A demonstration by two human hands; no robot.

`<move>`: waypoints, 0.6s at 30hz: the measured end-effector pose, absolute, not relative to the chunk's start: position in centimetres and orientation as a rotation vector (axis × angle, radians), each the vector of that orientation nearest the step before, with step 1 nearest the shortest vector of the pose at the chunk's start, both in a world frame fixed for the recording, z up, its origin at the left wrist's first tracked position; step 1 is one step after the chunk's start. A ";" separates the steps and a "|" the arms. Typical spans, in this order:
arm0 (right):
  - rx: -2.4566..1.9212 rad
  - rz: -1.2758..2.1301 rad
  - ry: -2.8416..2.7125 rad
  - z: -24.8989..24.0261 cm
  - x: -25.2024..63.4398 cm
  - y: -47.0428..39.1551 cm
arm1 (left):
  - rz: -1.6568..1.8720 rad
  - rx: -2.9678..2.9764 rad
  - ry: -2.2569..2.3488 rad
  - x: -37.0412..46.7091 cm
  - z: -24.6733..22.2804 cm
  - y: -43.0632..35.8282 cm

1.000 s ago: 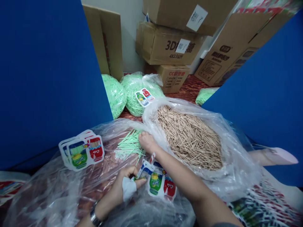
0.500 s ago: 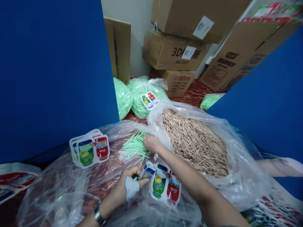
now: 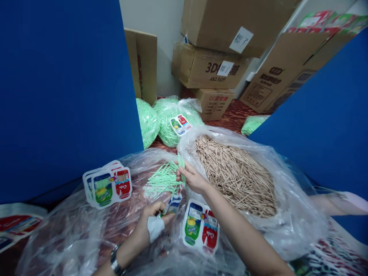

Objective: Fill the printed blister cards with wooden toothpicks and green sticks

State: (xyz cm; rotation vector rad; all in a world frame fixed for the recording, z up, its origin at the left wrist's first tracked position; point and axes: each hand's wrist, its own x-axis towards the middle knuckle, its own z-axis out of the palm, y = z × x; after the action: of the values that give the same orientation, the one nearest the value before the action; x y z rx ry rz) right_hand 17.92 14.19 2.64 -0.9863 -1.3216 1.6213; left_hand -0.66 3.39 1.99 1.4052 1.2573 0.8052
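Between the fingers of my right hand (image 3: 193, 177) is a small bunch of green sticks (image 3: 181, 163), raised just above the loose green stick pile (image 3: 162, 179). My left hand (image 3: 151, 220), with a white wrap at the thumb, grips a small printed packet (image 3: 173, 204) just below that pile. A Sprite and Cola double package (image 3: 199, 226) lies between my forearms. Several similar packages (image 3: 107, 184) are stacked at the left. Brown sticks (image 3: 235, 174) fill an open clear plastic bag to the right of my right hand.
Blue panels (image 3: 69, 84) (image 3: 322, 145) rise on both sides. Bags of green sticks (image 3: 169, 126) and stacked cardboard boxes (image 3: 212, 71) stand behind. Clear plastic sheeting (image 3: 86, 230) spreads under the work. Another person's arm (image 3: 330, 203) shows at the right.
My right hand has lifted from the green pile with a bunch of sticks and turned so its fingers show. My left hand has shifted slightly left with the packet.
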 end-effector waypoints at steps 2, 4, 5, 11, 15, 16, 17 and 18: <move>-0.980 1.598 -1.354 3.3 17.8 14.1 | 0.820 1.455 1.273 -0.9 1.7 3.5; -1.035 1.507 -1.460 3.8 17.8 14.1 | 0.846 1.488 1.284 -1.1 1.3 3.5; -1.078 1.439 -1.536 4.0 17.8 14.1 | 0.863 1.496 1.289 -1.1 1.2 3.6; -1.241 1.024 -1.800 4.9 17.7 14.2 | 0.936 1.555 1.282 -1.4 1.2 3.8; -0.985 1.188 -1.372 6.8 16.5 12.8 | 0.987 1.711 1.310 -1.6 2.1 4.2; -0.908 1.213 -1.246 7.4 16.1 12.2 | 0.994 1.755 1.322 -1.6 2.3 4.3; -0.845 1.218 -1.151 8.0 15.5 11.6 | 1.000 1.796 1.330 -1.6 2.6 4.4; -0.802 1.205 -1.097 8.5 15.0 11.1 | 1.007 1.831 1.333 -1.5 2.8 4.5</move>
State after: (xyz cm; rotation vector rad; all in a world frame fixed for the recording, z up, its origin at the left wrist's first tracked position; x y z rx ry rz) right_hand 15.04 11.07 8.49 -0.8020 -1.0968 1.2049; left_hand -1.49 4.54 2.78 1.8306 1.3330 1.0073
